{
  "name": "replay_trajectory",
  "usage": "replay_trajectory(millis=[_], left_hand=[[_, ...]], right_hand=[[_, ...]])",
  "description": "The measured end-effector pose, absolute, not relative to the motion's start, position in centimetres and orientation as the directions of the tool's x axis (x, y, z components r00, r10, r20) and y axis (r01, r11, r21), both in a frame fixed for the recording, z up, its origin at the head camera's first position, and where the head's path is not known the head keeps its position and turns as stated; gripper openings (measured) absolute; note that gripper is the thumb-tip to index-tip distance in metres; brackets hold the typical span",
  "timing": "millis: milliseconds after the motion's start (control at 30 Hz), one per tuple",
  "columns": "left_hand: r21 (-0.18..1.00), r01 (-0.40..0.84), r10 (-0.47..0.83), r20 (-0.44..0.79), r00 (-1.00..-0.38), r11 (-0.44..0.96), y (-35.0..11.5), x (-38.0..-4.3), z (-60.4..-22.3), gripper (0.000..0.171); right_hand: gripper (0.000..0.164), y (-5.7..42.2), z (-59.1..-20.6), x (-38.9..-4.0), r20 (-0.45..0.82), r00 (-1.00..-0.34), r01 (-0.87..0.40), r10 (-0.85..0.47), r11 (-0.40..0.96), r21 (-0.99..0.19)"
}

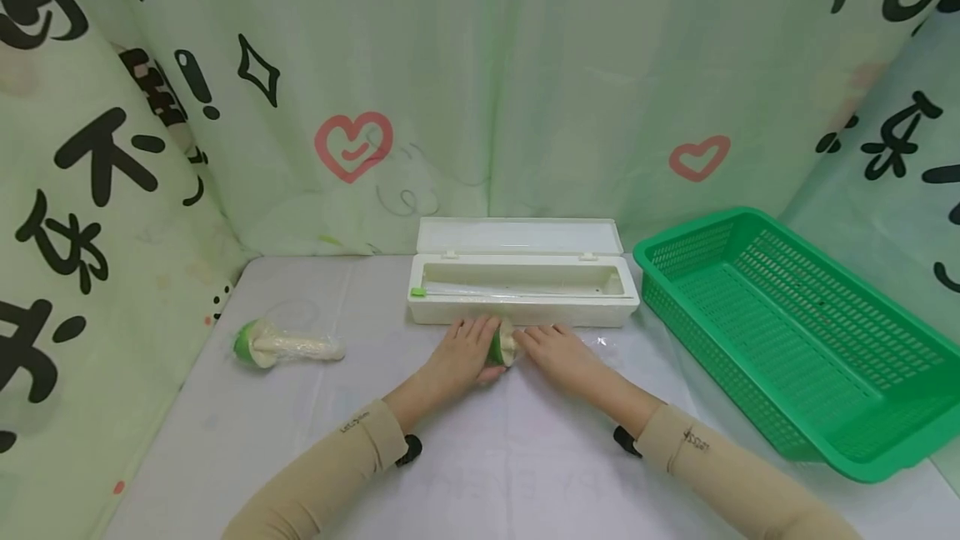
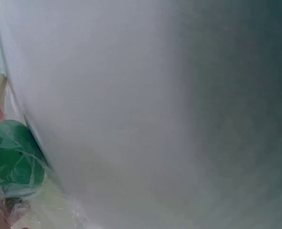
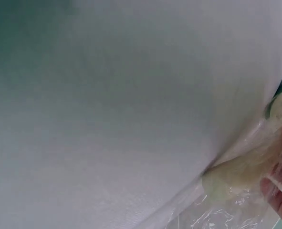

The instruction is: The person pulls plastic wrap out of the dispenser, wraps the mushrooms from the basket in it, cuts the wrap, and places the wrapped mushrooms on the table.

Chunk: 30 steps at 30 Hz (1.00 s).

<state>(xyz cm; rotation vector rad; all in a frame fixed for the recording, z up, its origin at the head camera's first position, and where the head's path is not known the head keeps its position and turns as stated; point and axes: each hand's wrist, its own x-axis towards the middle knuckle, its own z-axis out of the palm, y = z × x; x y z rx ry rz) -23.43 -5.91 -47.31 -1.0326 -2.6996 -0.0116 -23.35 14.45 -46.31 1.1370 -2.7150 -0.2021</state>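
A mushroom-shaped piece with a green dome and cream stem lies on the table between my hands, with clear film about it. My left hand holds the green dome; in the left wrist view the dome shows under crinkled film. My right hand is at the stem side, and its fingers grip the stem and loose clear film in the right wrist view. Just beyond both hands stands a white cling film dispenser, lid raised, with a green slider at its left end.
A second green and cream piece, wrapped in clear film, lies at the left on the white tablecloth. On the right stands a green perforated basket. Printed curtains close off the back and sides.
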Motion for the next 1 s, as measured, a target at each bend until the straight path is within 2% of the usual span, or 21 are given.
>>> replay_trajectory(millis=[133,267,500,633,700,767,833,933,1000], left_hand=[[-0.163,0.64,0.657,0.286,-0.698,0.751,-6.0,-23.7,-47.7,0.066],[-0.203,0.619,0.651,0.268,-0.71,0.759,-6.0,-24.0,-47.9,0.063],[-0.147,0.617,0.634,0.204,-0.746,0.773,-6.0,-23.9,-47.4,0.063],[-0.061,0.619,0.621,0.146,-0.77,0.783,-6.4,-24.0,-46.9,0.064],[-0.026,0.631,0.626,0.158,-0.763,0.775,-6.8,-24.2,-46.5,0.063],[0.0,0.654,0.638,0.219,-0.738,0.757,-7.4,-24.5,-46.1,0.057],[0.007,0.679,0.638,0.332,-0.694,0.735,-8.3,-25.0,-45.5,0.048],[-0.015,0.68,0.584,0.525,-0.619,0.733,-9.9,-26.0,-44.8,0.035],[-0.034,0.648,0.519,0.633,-0.575,0.761,-11.0,-26.8,-44.5,0.028]], right_hand=[[0.035,14.7,-46.2,-23.9,0.111,-0.688,-0.709,-0.717,0.697,0.111],[0.034,14.9,-46.2,-24.5,0.115,-0.683,-0.724,-0.721,0.689,0.026],[0.034,15.0,-46.4,-24.9,0.083,-0.686,-0.726,-0.723,0.687,-0.016],[0.035,15.0,-45.9,-24.8,0.082,-0.683,-0.728,-0.726,0.685,0.003],[0.038,15.0,-45.3,-24.7,0.066,-0.679,-0.732,-0.731,0.682,0.012],[0.041,15.0,-44.5,-24.6,0.032,-0.678,-0.735,-0.734,0.679,0.002],[0.041,14.9,-43.5,-24.6,-0.014,-0.678,-0.735,-0.735,0.678,-0.018],[0.032,14.5,-41.9,-24.9,-0.053,-0.681,-0.727,-0.731,0.683,-0.07],[0.022,13.8,-40.9,-25.4,-0.022,-0.676,-0.732,-0.736,0.675,-0.089]])
